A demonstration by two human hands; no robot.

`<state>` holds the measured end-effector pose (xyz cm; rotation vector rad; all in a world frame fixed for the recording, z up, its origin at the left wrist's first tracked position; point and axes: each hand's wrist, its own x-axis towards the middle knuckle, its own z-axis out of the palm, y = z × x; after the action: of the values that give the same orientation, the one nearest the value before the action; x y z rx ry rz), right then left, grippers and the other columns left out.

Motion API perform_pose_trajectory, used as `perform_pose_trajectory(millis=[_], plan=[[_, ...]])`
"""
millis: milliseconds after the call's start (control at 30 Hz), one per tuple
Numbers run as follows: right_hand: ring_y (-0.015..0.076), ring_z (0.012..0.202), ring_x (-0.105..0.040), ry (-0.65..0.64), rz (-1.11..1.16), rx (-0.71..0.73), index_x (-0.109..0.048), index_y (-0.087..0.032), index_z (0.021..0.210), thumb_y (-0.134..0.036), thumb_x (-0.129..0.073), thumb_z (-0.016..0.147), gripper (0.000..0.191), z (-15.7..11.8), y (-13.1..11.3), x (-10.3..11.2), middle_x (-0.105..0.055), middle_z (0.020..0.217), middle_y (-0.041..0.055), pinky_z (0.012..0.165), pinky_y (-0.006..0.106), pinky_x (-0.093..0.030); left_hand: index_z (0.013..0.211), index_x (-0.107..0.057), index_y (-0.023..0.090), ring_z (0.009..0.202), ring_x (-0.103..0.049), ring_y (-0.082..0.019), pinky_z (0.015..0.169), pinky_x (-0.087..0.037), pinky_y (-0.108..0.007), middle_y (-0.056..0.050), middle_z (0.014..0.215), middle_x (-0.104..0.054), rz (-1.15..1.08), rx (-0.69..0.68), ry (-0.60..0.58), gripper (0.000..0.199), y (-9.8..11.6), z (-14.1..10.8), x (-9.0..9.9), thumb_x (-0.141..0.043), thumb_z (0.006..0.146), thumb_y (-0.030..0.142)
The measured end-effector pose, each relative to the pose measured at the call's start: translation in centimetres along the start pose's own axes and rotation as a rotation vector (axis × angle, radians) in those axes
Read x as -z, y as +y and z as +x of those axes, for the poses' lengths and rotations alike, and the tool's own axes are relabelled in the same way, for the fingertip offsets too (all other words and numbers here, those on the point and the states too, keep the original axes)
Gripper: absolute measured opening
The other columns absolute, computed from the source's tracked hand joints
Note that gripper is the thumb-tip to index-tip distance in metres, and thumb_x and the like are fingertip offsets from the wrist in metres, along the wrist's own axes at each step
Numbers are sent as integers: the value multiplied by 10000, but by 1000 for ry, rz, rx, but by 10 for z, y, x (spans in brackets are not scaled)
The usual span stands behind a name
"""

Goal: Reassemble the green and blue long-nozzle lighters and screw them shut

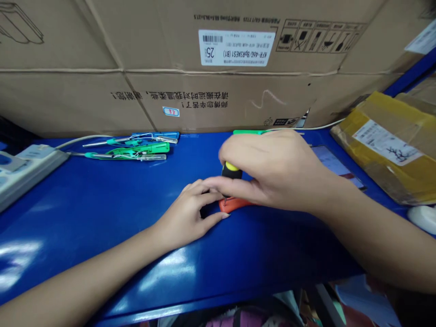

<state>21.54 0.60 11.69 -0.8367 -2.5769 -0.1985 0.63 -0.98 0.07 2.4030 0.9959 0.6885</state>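
Observation:
An orange-red handle-shaped piece (235,204) lies on the blue table (112,200). My left hand (192,211) holds its left end, with the thumb in front and the fingers behind. My right hand (269,170) is closed around a short screwdriver with a yellow and black handle (231,171). The screwdriver stands upright, its thin shaft meeting the left end of the orange-red piece. The right part of that piece is hidden under my right hand.
Green (158,148) and blue (170,135) tools with wires lie at the back left, beside a white power strip (34,168). Behind stands a large cardboard box (170,91). A phone (332,163) and a yellow-taped parcel (391,145) are at the right.

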Motion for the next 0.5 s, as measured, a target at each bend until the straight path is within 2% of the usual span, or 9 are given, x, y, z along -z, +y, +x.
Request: perform_pose_trajectory(millis=[100, 133, 200, 267, 333, 400, 500], plan=[[236, 1049, -674, -44, 127, 16, -651, -142, 1218, -378, -406, 1047, 380, -3, -1, 4, -720, 1168, 108, 794, 328, -498, 1148, -713, 209, 1095, -623, -299, 944, -503, -490, -97, 1171, -689, -20, -7, 11, 285, 0, 0, 0, -685, 922, 380], [230, 1087, -664, -76, 179, 35, -611, -152, 1293, -325, -414, 1038, 366, -4, -1, 8, -712, 1207, 99, 841, 334, -500, 1130, -716, 209, 1070, -627, -289, 923, -508, -474, -93, 1146, -690, -21, -12, 15, 271, 0, 0, 0, -682, 925, 382], [201, 1042, -672, -140, 259, 69, -577, -166, 1330, -242, -423, 1019, 354, -6, 0, 15, -721, 1190, 77, 835, 312, -494, 1115, -715, 219, 1051, -624, -277, 905, -508, -452, -81, 1111, -688, -15, -20, 19, 252, -1, 0, 0, -680, 926, 382], [164, 890, -678, -177, 305, 80, -616, -175, 1226, -220, -467, 1006, 270, -7, 0, 20, -743, 1070, 48, 732, 274, -471, 1108, -712, 230, 1041, -620, -268, 898, -506, -442, -70, 1096, -680, -11, -13, 21, 235, -1, 0, 0, -675, 929, 378], [137, 726, -635, -157, 291, 70, -647, -184, 1036, -300, -551, 992, 157, -6, -1, 18, -728, 876, 8, 615, 261, -408, 1087, -704, 223, 1019, -621, -260, 878, -512, -433, -66, 1095, -674, -23, 14, -5, 217, 0, 1, 0, -652, 938, 373], [126, 638, -581, -68, 214, 59, -626, -193, 876, -442, -613, 963, 263, -4, -3, 13, -671, 730, -22, 549, 272, -339, 1023, -703, 211, 989, -623, -254, 841, -519, -417, -64, 1081, -673, -34, 42, -34, 190, 2, 2, 1, -619, 948, 364], [120, 613, -547, 57, 101, 50, -579, -200, 768, -588, -596, 935, 422, -3, -4, 2, -617, 679, -33, 522, 289, -280, 927, -698, 204, 946, -618, -253, 786, -516, -398, -59, 1017, -671, -5, 45, -31, 171, 4, 3, 3, -598, 940, 342]])
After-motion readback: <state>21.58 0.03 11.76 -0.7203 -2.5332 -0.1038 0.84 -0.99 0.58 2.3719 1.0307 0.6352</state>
